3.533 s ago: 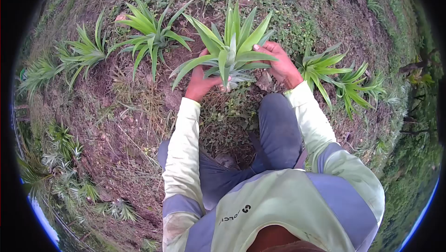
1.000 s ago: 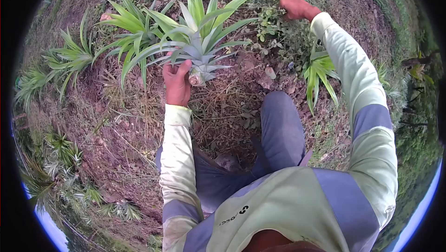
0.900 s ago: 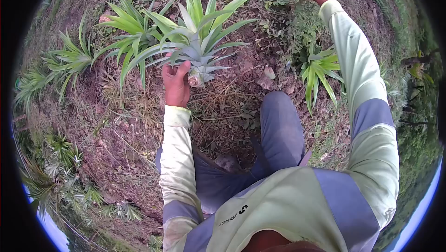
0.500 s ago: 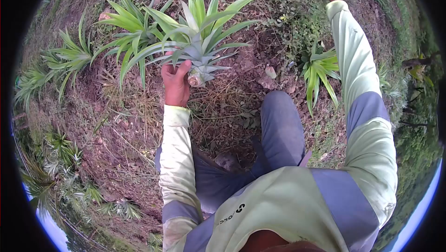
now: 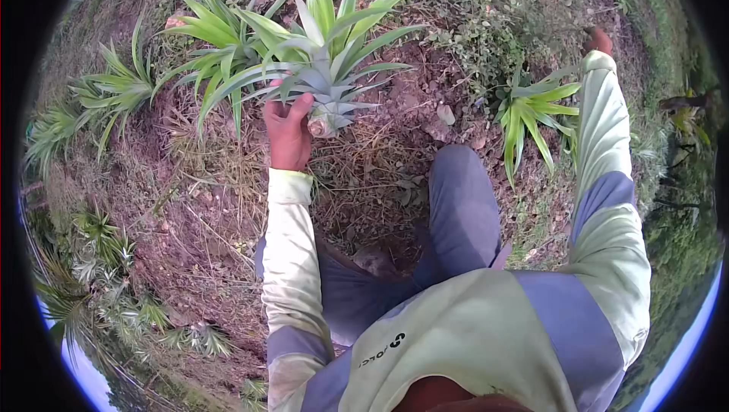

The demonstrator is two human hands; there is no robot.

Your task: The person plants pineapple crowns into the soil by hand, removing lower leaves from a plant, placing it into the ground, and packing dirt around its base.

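- From where I stand, the left hand (image 5: 288, 132) grips the plant (image 5: 325, 82) low down, with its pale stub (image 5: 320, 126) beside the thumb, over dry straw (image 5: 353, 160).
- Held by one hand alone, the leafy top could tip and twist loose.
- Its leaves seem to overlap the neighbouring plant (image 5: 226, 56); a sideways pull might snag them.
- The right hand (image 5: 598, 41) is stretched well away; I can't tell whether it's closed.

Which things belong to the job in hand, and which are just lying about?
Job in hand:
spiky plant, gripped near its base by the left hand
right hand, outstretched; grip unclear

Just around:
pale stone
green plant near the right sleeve
plants, lower left
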